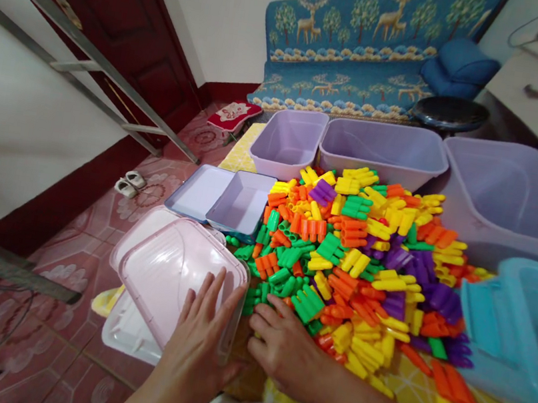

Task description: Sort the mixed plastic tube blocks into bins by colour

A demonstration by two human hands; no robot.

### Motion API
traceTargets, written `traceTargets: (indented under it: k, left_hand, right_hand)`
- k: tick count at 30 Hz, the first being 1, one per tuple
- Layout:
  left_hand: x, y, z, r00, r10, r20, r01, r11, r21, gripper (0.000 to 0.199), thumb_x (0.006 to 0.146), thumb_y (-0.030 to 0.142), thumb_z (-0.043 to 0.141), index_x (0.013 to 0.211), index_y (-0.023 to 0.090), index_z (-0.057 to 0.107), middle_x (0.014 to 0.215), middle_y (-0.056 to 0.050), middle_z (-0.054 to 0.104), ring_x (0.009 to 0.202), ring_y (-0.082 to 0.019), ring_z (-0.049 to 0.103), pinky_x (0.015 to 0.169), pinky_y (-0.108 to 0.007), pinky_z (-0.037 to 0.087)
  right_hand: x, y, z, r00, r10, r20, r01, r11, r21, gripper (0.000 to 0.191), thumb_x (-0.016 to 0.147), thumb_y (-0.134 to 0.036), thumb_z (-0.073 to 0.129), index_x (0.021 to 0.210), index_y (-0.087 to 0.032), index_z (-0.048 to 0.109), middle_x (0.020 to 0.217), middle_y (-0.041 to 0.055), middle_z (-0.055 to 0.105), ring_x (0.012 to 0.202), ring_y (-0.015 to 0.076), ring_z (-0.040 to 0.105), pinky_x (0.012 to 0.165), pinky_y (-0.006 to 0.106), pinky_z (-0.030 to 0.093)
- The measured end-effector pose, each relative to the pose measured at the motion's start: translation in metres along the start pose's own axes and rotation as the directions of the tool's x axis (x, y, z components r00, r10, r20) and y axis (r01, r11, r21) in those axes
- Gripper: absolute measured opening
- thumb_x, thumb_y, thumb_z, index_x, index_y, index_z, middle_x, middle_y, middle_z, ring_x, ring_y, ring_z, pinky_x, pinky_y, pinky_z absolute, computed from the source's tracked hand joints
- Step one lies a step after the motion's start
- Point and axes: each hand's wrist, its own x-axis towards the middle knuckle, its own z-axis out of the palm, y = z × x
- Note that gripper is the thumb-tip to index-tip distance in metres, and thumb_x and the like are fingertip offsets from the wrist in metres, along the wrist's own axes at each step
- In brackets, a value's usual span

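Note:
My left hand (pixel 201 336) lies with its fingers spread on a pale pink plastic lid (pixel 163 266), near the lid's right edge. This lid is on top of other pale lids at the left side of the table. My right hand (pixel 285 349) is at the front left edge of a big heap of plastic building pieces (pixel 344 240) in yellow, orange, green and purple. Its fingers are bent and slightly apart, close to a green piece (pixel 307 303); no piece shows in its grip. The right thumb is hidden.
Behind the heap stand a small lilac bin (pixel 288 140), a wide lilac bin (pixel 383 144) and a larger lilac bin (pixel 518 191). A turquoise bin (pixel 533 328) is on the right. A shallow tray (pixel 243 201) sits left of the heap. Metal ladder rails (pixel 93 57) cross the left side.

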Motion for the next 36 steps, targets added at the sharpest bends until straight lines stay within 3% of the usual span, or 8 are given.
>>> traceTargets:
  k: [3, 7, 11, 16, 22, 26, 32, 36]
  left_hand:
    - [-0.002, 0.004, 0.007, 1.0, 0.011, 0.017, -0.013, 0.994, 0.111, 0.102, 0.056, 0.001, 0.052, 0.15, 0.027, 0.02, 0.16, -0.012, 0.01, 0.146, -0.037, 0.003, 0.11, -0.065, 0.02]
    - [-0.005, 0.0, 0.01, 0.999, 0.039, 0.01, -0.04, 0.988, 0.152, 0.107, 0.054, 0.0, 0.045, 0.152, 0.02, 0.007, 0.16, -0.013, 0.012, 0.146, -0.033, 0.003, 0.112, -0.062, 0.019]
    - [-0.007, -0.006, 0.011, 0.997, 0.082, 0.012, -0.083, 0.98, 0.18, 0.108, 0.054, 0.001, 0.044, 0.153, 0.018, 0.004, 0.159, -0.013, 0.011, 0.146, -0.034, 0.005, 0.112, -0.061, 0.021]
    - [-0.008, -0.007, 0.013, 0.997, 0.075, 0.02, -0.078, 0.969, 0.236, 0.105, 0.057, 0.001, 0.044, 0.153, 0.017, 0.005, 0.159, -0.013, 0.013, 0.146, -0.033, 0.006, 0.113, -0.06, 0.02]
    - [-0.008, -0.008, 0.011, 0.996, 0.077, 0.054, -0.087, 0.966, 0.242, 0.106, 0.056, 0.001, 0.044, 0.153, 0.019, 0.005, 0.16, -0.011, 0.008, 0.146, -0.032, 0.003, 0.114, -0.059, 0.019]
    - [-0.01, -0.011, 0.01, 0.995, 0.076, 0.063, -0.09, 0.963, 0.255, 0.106, 0.056, 0.0, 0.044, 0.153, 0.02, 0.005, 0.16, -0.011, 0.009, 0.146, -0.032, 0.004, 0.114, -0.058, 0.02]
    - [-0.008, -0.003, 0.008, 0.996, 0.089, -0.026, -0.084, 0.983, 0.163, 0.098, 0.064, 0.006, 0.052, 0.152, 0.021, 0.011, 0.159, -0.014, 0.015, 0.146, -0.037, 0.008, 0.111, -0.063, 0.024]
    - [-0.005, 0.016, 0.009, 0.977, 0.201, -0.078, -0.199, 0.979, 0.033, 0.083, 0.07, 0.008, 0.06, 0.145, 0.028, 0.03, 0.159, -0.011, 0.015, 0.145, -0.036, 0.012, 0.109, -0.059, 0.033]
  right_hand:
    - [0.006, 0.0, -0.002, 0.993, 0.114, -0.039, -0.115, 0.993, -0.009, 0.01, 0.084, -0.017, 0.056, 0.092, -0.016, 0.061, 0.102, 0.0072, 0.061, 0.107, 0.0229, 0.049, 0.106, 0.044, 0.032]
    - [0.026, 0.006, -0.005, 0.977, 0.193, -0.094, -0.201, 0.976, -0.087, 0.048, 0.083, -0.024, 0.058, 0.129, -0.011, 0.049, 0.14, 0.0143, 0.046, 0.131, 0.028, 0.035, 0.113, 0.048, 0.023]
    - [0.047, 0.015, -0.004, 0.966, 0.251, -0.066, -0.259, 0.95, -0.173, 0.07, 0.079, -0.036, 0.065, 0.136, -0.003, 0.04, 0.142, 0.0223, 0.042, 0.136, 0.0328, 0.029, 0.114, 0.052, 0.018]
    - [0.053, 0.019, -0.008, 0.954, 0.294, -0.054, -0.298, 0.93, -0.214, 0.042, 0.081, -0.028, 0.06, 0.118, -0.009, 0.055, 0.115, 0.0148, 0.059, 0.116, 0.0297, 0.047, 0.113, 0.052, 0.02]
    - [0.046, 0.026, -0.019, 0.952, 0.3, -0.058, -0.306, 0.929, -0.21, 0.029, 0.076, -0.029, 0.066, 0.099, -0.013, 0.061, 0.122, 0.0153, 0.056, 0.12, 0.0314, 0.042, 0.112, 0.053, 0.02]
    - [0.047, 0.033, -0.026, 0.954, 0.3, -0.014, -0.296, 0.932, -0.208, 0.007, 0.083, -0.024, 0.06, 0.087, -0.019, 0.063, 0.095, 0.0078, 0.063, 0.1, 0.0246, 0.052, 0.108, 0.05, 0.027]
    - [0.044, 0.047, -0.038, 0.96, 0.28, 0.012, -0.262, 0.912, -0.315, 0.013, 0.09, -0.016, 0.052, 0.085, -0.019, 0.063, 0.082, 0.0046, 0.064, 0.088, 0.0214, 0.055, 0.1, 0.045, 0.034]
    - [0.03, 0.05, -0.056, 0.962, 0.271, -0.043, -0.27, 0.904, -0.333, 0.01, 0.089, -0.016, 0.054, 0.084, -0.02, 0.061, 0.082, 0.0034, 0.064, 0.087, 0.0214, 0.054, 0.099, 0.043, 0.033]
